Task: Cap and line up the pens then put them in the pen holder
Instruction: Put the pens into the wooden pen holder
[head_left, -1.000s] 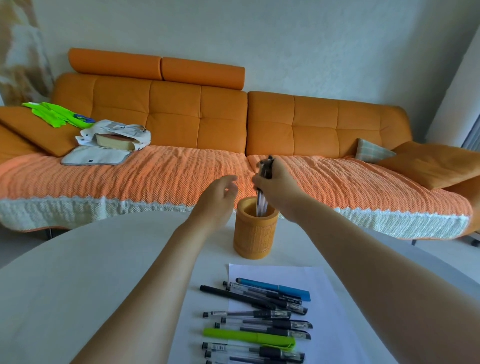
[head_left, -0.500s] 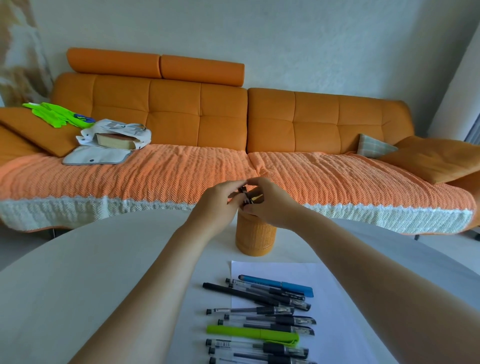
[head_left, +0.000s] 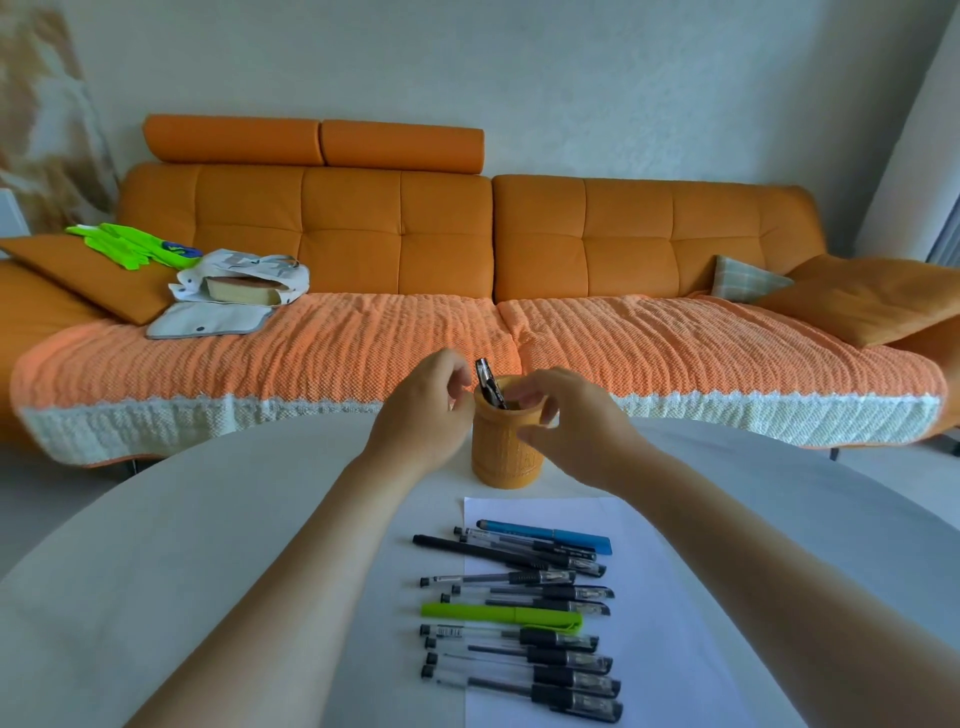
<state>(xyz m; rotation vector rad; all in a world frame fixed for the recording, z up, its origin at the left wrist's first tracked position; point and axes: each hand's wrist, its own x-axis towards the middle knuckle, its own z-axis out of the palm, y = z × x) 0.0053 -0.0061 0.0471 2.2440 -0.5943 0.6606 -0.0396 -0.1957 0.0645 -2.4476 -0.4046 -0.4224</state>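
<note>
An orange woven pen holder (head_left: 503, 451) stands on the pale round table (head_left: 156, 571). A few dark capped pens (head_left: 489, 383) lean inside it, tops sticking out to the left. My left hand (head_left: 423, 410) hovers just left of the rim, fingers curled and apart, holding nothing. My right hand (head_left: 569, 421) curves around the holder's right side with its fingertips at the rim. Closer to me, several capped pens (head_left: 524, 613) lie in a row across a white sheet (head_left: 649, 597), among them a blue pen (head_left: 545, 534) and a green pen (head_left: 501, 614).
Behind the table runs a long orange sofa (head_left: 467, 234) with a knitted cover (head_left: 311, 353). On its left sit a white bag (head_left: 244, 280) and green gloves (head_left: 130, 244); cushions (head_left: 857, 296) lie at the right.
My right hand lowered a bunch of pens into the holder and let them go. Both hands have spread apart to either side of the rim.
</note>
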